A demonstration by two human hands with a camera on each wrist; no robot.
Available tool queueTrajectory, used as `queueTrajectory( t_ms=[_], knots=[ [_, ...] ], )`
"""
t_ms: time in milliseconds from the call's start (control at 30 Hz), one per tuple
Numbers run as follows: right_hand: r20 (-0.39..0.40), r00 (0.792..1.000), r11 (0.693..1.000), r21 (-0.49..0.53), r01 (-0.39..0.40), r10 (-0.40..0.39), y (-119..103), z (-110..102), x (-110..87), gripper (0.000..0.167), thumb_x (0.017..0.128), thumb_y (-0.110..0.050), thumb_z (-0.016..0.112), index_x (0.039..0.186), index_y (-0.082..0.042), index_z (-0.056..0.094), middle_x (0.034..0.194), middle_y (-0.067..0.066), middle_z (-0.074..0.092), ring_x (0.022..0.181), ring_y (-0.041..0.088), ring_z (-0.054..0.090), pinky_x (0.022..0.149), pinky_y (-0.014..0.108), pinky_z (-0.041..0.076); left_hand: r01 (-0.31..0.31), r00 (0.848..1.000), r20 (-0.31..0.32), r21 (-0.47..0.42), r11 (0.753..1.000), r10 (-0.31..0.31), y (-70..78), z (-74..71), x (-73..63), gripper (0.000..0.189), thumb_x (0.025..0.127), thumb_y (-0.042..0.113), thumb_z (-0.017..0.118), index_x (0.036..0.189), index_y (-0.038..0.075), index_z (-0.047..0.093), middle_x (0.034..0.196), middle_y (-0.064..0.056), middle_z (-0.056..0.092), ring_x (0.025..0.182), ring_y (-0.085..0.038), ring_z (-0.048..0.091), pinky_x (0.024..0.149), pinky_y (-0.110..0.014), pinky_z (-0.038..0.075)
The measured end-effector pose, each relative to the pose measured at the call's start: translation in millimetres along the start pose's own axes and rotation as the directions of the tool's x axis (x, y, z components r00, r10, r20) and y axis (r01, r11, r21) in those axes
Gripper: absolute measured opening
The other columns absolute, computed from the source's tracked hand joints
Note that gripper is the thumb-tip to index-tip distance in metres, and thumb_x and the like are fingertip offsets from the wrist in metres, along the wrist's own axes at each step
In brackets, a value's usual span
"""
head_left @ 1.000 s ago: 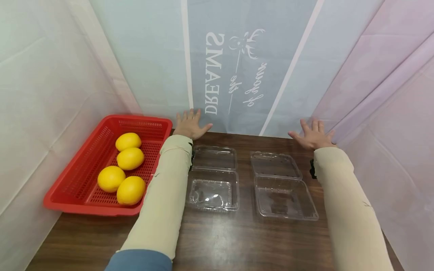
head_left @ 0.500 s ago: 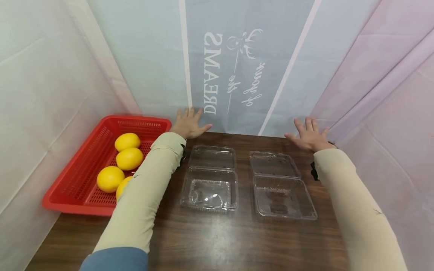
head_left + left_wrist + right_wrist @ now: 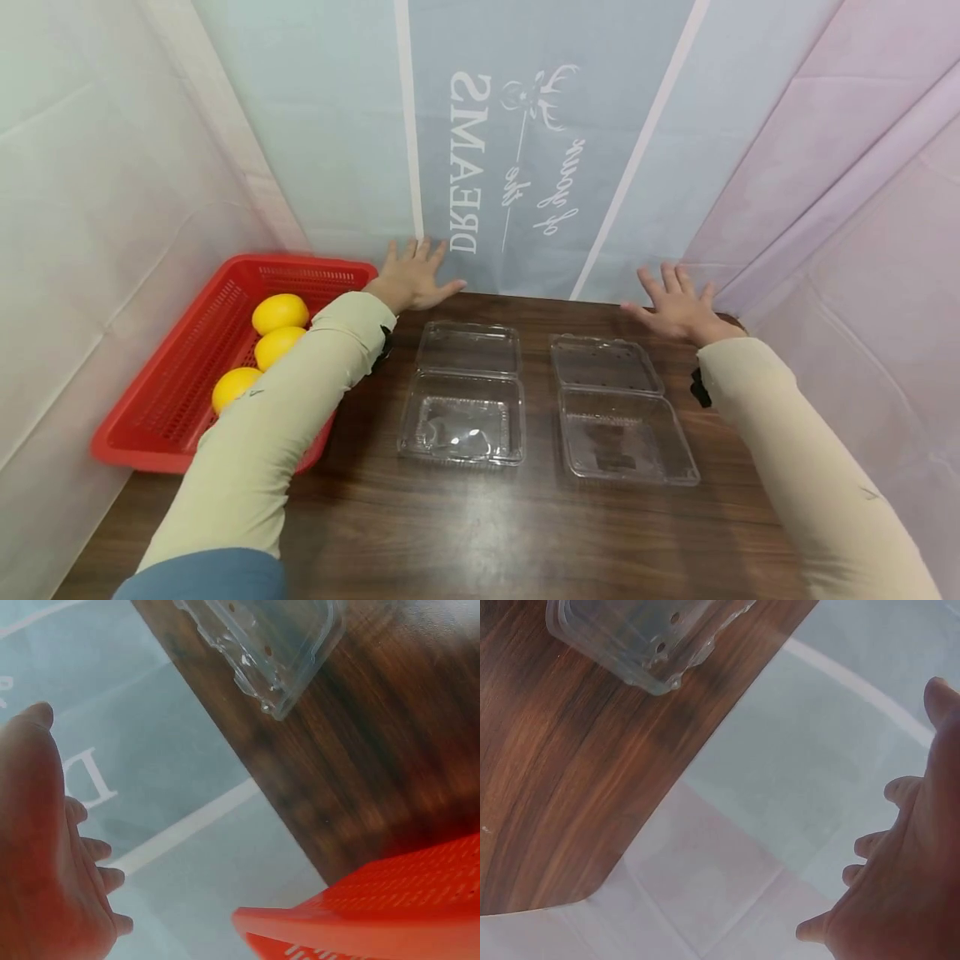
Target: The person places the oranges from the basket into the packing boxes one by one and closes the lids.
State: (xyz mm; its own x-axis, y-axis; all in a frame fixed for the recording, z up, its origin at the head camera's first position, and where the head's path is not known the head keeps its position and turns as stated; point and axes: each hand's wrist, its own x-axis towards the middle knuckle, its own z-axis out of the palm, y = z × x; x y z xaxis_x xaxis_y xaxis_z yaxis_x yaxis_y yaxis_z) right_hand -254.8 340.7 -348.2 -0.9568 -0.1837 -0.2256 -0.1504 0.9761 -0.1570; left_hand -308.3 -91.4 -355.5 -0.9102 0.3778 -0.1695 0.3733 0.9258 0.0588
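In the head view my left hand (image 3: 415, 279) is spread, fingers apart, at the table's far edge beside the red basket (image 3: 120, 446). My right hand (image 3: 678, 308) is spread likewise at the far right edge. Neither holds anything; whether they touch the cloth behind, I cannot tell. Two clear plastic clamshell boxes, a left one (image 3: 465, 375) and a right one (image 3: 611, 392), lie with lids folded back between the arms. Yellow lemon-like fruits (image 3: 280, 314) sit in the basket, partly hidden by the left sleeve. The left wrist view shows the basket rim (image 3: 345, 919) near the left hand.
The brown wooden table (image 3: 480, 533) carries the basket and boxes. A pale blue printed cloth (image 3: 525, 167) hangs behind it. Light cloth walls, left (image 3: 75, 208) and right (image 3: 877, 275), stand close to the sides.
My left forearm has swung left, now covering part of the basket and its front fruit. The right hand has shifted slightly left, and its forearm has slanted outward. Boxes have stayed put.
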Motion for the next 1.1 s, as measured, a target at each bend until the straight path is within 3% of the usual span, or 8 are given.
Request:
queueTrajectory(
  t_ms=[233, 433, 700, 1100],
  knots=[
    [-0.021, 0.999, 0.999, 0.006, 0.048, -0.047, -17, 3, -10.0, 0.087, 0.104, -0.064, 0.033, 0.164, -0.010, 0.002, 0.163, 0.031, -0.014, 0.149, 0.052, -0.016, 0.102, 0.079, -0.019, -0.033, 0.999, -0.014, 0.019, 0.999, 0.034, 5.0, -5.4, -14.6, 0.090, 0.100, 0.072, 0.024, 0.164, 0.012, 0.009, 0.168, -0.022, 0.010, 0.154, -0.043, 0.010, 0.120, -0.064, -0.001],
    [-0.035, 0.997, 0.997, -0.033, 0.070, -0.071, -35, 8, -22.6, 0.087, 0.104, -0.065, 0.030, 0.164, -0.010, 0.000, 0.164, 0.029, -0.016, 0.149, 0.050, -0.017, 0.104, 0.079, -0.018, -0.016, 1.000, 0.000, 0.005, 1.000, 0.016, 1.7, -7.5, -26.1, 0.088, 0.100, 0.070, 0.028, 0.164, 0.012, 0.011, 0.168, -0.021, 0.011, 0.154, -0.041, 0.009, 0.120, -0.063, -0.003],
    [-0.037, 0.995, 0.993, -0.084, 0.088, -0.091, -60, 14, -37.6, 0.087, 0.104, -0.064, 0.034, 0.164, -0.011, -0.001, 0.165, 0.027, -0.014, 0.151, 0.048, -0.014, 0.107, 0.078, -0.014, 0.024, 0.999, -0.026, 0.032, 0.999, -0.023, -6.9, -10.4, -49.9, 0.090, 0.099, 0.070, 0.033, 0.164, 0.010, 0.013, 0.167, -0.022, 0.013, 0.153, -0.043, 0.011, 0.119, -0.066, 0.001],
    [-0.075, 0.987, 0.989, -0.038, 0.142, -0.145, -96, 27, -60.8, 0.085, 0.105, -0.058, 0.042, 0.164, -0.008, 0.008, 0.166, 0.029, -0.004, 0.152, 0.048, -0.004, 0.111, 0.076, -0.006, 0.017, 0.999, -0.035, 0.026, 1.000, -0.016, -30.6, -11.3, -93.8, 0.088, 0.101, 0.065, 0.037, 0.163, 0.007, 0.016, 0.165, -0.026, 0.018, 0.152, -0.047, 0.012, 0.117, -0.070, -0.002]
  ],
)
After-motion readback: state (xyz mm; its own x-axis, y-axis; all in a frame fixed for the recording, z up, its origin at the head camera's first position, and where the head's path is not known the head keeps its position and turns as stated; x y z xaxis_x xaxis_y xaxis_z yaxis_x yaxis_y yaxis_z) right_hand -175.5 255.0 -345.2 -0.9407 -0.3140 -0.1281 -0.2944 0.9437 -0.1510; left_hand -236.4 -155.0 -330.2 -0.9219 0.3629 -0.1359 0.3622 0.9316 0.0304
